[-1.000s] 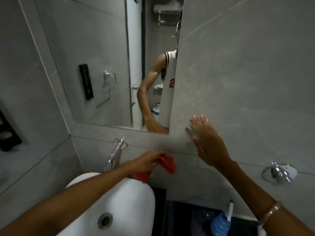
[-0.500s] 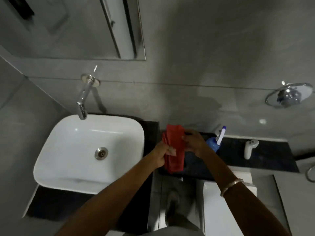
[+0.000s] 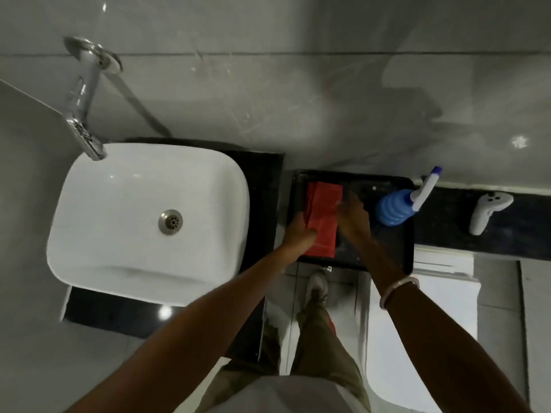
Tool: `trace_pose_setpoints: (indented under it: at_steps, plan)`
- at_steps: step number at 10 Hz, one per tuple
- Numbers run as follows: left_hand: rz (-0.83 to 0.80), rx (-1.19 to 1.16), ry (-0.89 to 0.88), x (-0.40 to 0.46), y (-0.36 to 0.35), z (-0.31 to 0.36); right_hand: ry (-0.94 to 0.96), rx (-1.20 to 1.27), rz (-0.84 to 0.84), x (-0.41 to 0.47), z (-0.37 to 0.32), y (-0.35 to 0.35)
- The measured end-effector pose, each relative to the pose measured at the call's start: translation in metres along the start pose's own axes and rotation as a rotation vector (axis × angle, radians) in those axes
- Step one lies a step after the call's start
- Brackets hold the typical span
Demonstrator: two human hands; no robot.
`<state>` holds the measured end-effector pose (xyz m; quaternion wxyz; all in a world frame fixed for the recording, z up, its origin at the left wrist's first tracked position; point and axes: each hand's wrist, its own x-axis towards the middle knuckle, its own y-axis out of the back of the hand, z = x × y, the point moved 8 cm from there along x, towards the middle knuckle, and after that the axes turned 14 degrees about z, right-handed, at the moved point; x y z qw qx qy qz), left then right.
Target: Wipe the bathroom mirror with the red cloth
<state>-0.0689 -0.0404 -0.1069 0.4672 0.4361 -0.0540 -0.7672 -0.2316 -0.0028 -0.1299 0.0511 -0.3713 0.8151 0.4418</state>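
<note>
The red cloth (image 3: 323,217), folded into a long rectangle, lies on a black tray (image 3: 387,254) to the right of the sink. My left hand (image 3: 298,234) grips its lower left edge. My right hand (image 3: 351,217) rests against its right edge with fingers stretched along it. The mirror is out of view above the frame.
A white basin (image 3: 119,234) with a chrome tap (image 3: 83,114) sits at the left. A blue spray bottle (image 3: 396,207) stands on the tray's right side. A white controller (image 3: 486,213) lies on the dark ledge further right. The grey tiled wall is just behind the tray.
My view has dropped from the mirror to the counter. Both hands came down from the wall, and the red cloth now lies folded flat on the tray.
</note>
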Motion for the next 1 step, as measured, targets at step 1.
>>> trace_pose_setpoints:
  at_steps: [1]
  plan:
    - [0.175,0.012,-0.397,-0.0367,0.0385,0.0397,0.389,-0.028,0.204,-0.0294,-0.0695,0.0316]
